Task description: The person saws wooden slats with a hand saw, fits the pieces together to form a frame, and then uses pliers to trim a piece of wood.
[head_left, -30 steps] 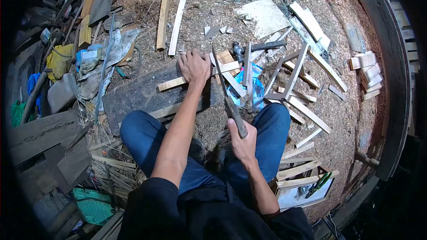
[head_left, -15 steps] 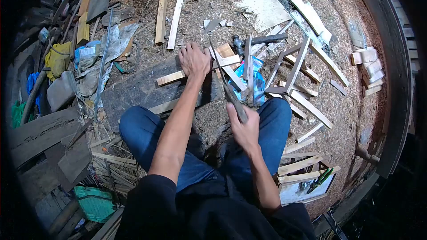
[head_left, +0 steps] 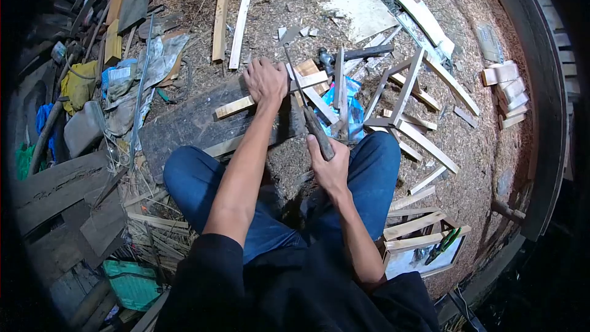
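Observation:
My left hand (head_left: pixel 265 83) is closed over a light wooden strip (head_left: pixel 236 107), pressing it onto a dark, worn board (head_left: pixel 178 129). In my right hand (head_left: pixel 330 166) is the wooden handle of a narrow-bladed saw (head_left: pixel 311 124). Its thin dark blade points away from me and crosses the strip just right of my left hand. Whether the teeth are cutting into the wood is too small to tell. A short wood block (head_left: pixel 306 69) lies beyond the strip, and grey wooden slats (head_left: pixel 340 89) rest to the right.
A hammer (head_left: pixel 369 52) lies past the slats, near a blue plastic bag (head_left: pixel 354 103). Joined wooden frames (head_left: pixel 409 89) stand at right, with stacked blocks (head_left: pixel 509 89) farther out. Green-handled pliers (head_left: pixel 444 246) rest on another frame (head_left: pixel 424 240). Scrap and rags (head_left: pixel 126 104) crowd the left.
My right hand and the saw have shifted left and slightly forward, with the handle now closer to the strip. My left hand stays on the strip.

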Demonstrator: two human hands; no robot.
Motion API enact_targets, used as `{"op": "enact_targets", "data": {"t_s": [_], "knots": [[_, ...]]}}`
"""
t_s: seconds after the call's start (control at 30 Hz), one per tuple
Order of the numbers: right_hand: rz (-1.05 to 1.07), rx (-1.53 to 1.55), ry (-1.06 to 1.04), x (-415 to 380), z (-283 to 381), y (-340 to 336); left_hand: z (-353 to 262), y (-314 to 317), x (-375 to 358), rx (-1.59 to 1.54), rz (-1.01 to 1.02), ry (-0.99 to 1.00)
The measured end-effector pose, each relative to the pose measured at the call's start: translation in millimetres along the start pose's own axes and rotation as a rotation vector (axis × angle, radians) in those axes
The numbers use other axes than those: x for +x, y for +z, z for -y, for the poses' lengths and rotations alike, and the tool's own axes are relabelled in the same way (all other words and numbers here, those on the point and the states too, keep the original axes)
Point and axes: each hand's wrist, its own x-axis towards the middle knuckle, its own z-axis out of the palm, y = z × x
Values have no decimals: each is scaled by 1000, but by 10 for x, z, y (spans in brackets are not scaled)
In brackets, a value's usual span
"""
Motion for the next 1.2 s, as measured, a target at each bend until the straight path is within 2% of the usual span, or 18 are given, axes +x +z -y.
{"op": "enact_targets", "data": {"t_s": [0.13, 0.27, 0.33, 0.4, 0.47, 0.53, 0.6, 0.77, 0.87, 1.0, 1.07, 1.13, 1.17, 1.2], "knots": [[34, -26, -34, -31, 65, -110, -25, -21, -57, -7, 0, -26], [14, 80, 15, -229, 190, -44, -8, -76, -137, 17, -86, 6], [8, 45, -28, -214, 32, -4, 35, -36, -137, -21, -114, 37], [-10, 8, -61, -216, -108, 0, 109, -98, -190, -109, -103, 98], [-9, 3, -116, -220, -152, -15, 165, -263, -297, -290, -137, 352], [3, 41, -117, -258, -144, -40, 263, -429, -413, -308, -93, 430], [-45, 79, -129, -283, -180, -67, 375, -503, -497, -293, 185, 506], [-37, 67, -126, -396, -265, -133, 456, -575, -504, -256, 263, 567], [-12, 99, -184, -502, -223, -204, 551, -507, -502, -153, 126, 614], [42, 240, -91, -561, -182, -262, 483, -745, -490, -172, 226, 570], [106, 564, 48, -524, -268, -262, 435, -785, -468, -212, 244, 570], [147, 677, 50, -525, -201, -301, 371, -798, -513, -996, 609, 102], [206, 784, 63, -517, -190, -316, 380, -831, -552, -1259, 734, 67], [264, 891, 76, -516, -193, -322, 400, -801, -573, -1259, 735, 64]]}}
